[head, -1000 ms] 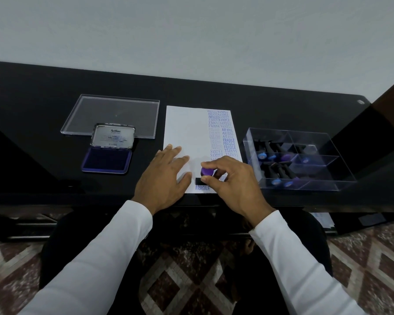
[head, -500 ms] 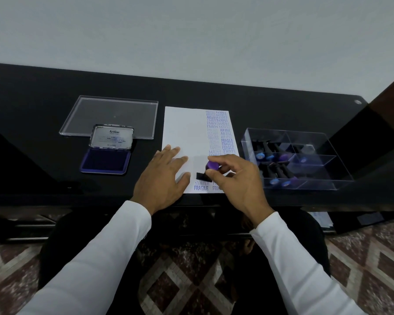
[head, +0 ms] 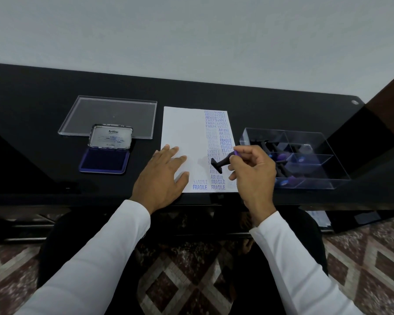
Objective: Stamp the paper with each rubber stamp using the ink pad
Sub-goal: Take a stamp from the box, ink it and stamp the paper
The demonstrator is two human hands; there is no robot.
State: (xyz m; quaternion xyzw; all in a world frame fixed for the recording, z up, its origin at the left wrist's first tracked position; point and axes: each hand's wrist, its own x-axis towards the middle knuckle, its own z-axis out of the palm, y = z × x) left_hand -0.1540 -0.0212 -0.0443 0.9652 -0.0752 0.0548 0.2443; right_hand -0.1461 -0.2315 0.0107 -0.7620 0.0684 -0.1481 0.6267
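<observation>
Since a second ago the right hand (head: 251, 176) has lifted the stamp (head: 222, 163) off the paper (head: 182, 130) and tipped it over; before, it stood pressed near the sheet's bottom edge. Left hand (head: 163, 176) hasn't shifted.

Stamp now: held in the air over the lower right part of the sheet, above the printed column. Long axis runs roughly left-right and slightly upward to the right; the black base faces left, the purple knob end sits at the right under the fingertips. Right thumb and fingers are curled round the handle, pinching it near the knob.

Left hand lies flat, fingers straight and spread, palm pressing the sheet's lower left corner by the table's near edge.

Paper's bottom edge lies almost at the front edge of the black table (head: 32, 110). Its left half is blank; stamped text (SAMPLE, AIR MAIL, FRAGILE) fills the right strip and bottom row.

Ink pad (head: 104, 161) sits open well left of the paper, lid hinged up, with bare tabletop between. Behind it lies a clear lid (head: 114, 112), flat. Clear compartment box (head: 305, 155) stands just right of the paper, right behind the right hand, with more stamps inside. Tight on that side, open room on the left.
</observation>
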